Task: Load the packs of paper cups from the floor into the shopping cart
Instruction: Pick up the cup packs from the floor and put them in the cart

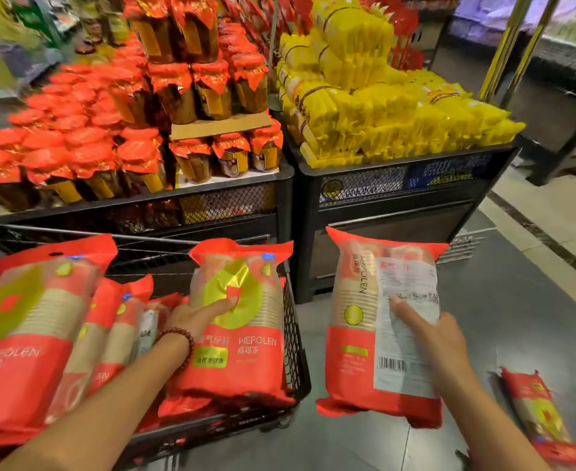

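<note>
A black wire shopping cart (pixel 295 338) stands at the lower left with several red packs of paper cups (pixel 35 334) in it. My left hand (pixel 198 317) holds a red pack with a gold emblem (pixel 245 355) upright at the cart's right side, fingers across its front. My right hand (pixel 439 338) grips another red pack (pixel 354 334), back label facing me, in the air just right of the cart. One more pack (pixel 541 416) lies on the floor at the lower right.
Two black display bins stand straight ahead: one with red-capped jars (pixel 109 147), one with yellow packets (pixel 398 113). Grey floor (pixel 517 283) lies open to the right. A dark counter (pixel 558 107) with gold poles is at the far right.
</note>
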The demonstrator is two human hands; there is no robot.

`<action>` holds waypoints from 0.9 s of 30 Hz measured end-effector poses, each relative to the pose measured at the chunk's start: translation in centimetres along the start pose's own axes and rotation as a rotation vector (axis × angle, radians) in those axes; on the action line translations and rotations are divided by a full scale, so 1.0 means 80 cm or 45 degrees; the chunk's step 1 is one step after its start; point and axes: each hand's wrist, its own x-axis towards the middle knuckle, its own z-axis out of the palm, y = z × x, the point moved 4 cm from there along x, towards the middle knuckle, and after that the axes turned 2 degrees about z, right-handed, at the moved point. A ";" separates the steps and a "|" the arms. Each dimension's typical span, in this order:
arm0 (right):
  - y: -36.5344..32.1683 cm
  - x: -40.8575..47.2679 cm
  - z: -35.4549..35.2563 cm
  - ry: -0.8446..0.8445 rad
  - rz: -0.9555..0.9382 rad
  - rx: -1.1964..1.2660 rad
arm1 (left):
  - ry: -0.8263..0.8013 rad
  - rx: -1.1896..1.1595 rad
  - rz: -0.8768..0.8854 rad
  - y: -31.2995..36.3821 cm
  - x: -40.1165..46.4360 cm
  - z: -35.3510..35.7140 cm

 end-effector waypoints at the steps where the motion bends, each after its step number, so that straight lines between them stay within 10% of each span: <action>1: 0.002 0.002 0.005 0.017 0.014 -0.007 | -0.022 -0.001 -0.045 -0.012 0.007 -0.001; 18: -0.052 -0.017 0.068 -0.006 0.046 0.053 | -0.049 0.540 -0.073 -0.026 0.028 -0.020; 27: -0.087 -0.049 0.167 -0.329 0.074 0.157 | 0.288 0.629 0.457 0.083 0.008 -0.098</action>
